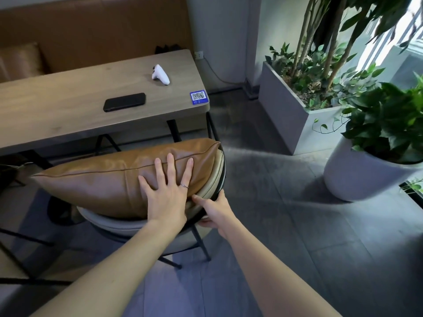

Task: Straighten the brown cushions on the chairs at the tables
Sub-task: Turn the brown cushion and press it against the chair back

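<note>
A brown leather cushion (98,181) lies across a beige chair (128,225) with a black metal frame, pushed up to a wooden table (57,106). My left hand (167,191) presses flat on the cushion's right half, fingers spread, a ring on one finger. My right hand (215,209) grips the chair's curved backrest edge just right of the cushion. A second brown cushion (20,60) leans on the brown bench at the far left.
On the table lie a black phone (124,101), a white controller (160,74) and a blue QR code card (198,97). A grey planter box (288,110) and a white round pot (357,172) with plants stand to the right on grey floor tiles.
</note>
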Demonstrator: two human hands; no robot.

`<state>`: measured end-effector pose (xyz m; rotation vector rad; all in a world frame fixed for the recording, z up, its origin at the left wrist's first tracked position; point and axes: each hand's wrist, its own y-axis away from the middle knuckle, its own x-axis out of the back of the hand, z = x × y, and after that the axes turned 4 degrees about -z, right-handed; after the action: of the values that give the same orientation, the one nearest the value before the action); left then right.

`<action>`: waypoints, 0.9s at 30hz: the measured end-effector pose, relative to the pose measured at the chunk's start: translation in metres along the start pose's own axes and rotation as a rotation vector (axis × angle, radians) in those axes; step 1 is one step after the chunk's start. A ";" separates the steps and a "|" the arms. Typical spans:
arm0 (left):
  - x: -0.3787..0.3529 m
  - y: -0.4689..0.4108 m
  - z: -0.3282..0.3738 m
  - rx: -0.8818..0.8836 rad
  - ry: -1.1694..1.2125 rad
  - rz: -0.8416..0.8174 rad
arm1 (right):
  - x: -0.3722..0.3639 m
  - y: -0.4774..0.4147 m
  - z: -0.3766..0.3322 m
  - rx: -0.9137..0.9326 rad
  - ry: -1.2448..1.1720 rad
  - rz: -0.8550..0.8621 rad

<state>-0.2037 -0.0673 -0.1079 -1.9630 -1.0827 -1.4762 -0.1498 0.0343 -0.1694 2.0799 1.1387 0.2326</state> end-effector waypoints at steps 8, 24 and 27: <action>-0.002 -0.002 0.001 0.011 0.012 0.013 | 0.005 -0.004 0.002 -0.010 0.167 0.036; 0.107 0.045 -0.084 -0.070 0.279 -0.015 | -0.016 0.120 -0.070 0.475 1.219 0.231; 0.134 0.065 -0.119 -0.046 0.247 0.036 | -0.041 0.161 -0.099 0.642 1.295 0.270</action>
<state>-0.2054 -0.1522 0.0630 -1.7625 -0.9094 -1.6842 -0.1159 -0.0005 0.0180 2.6473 1.7682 1.7202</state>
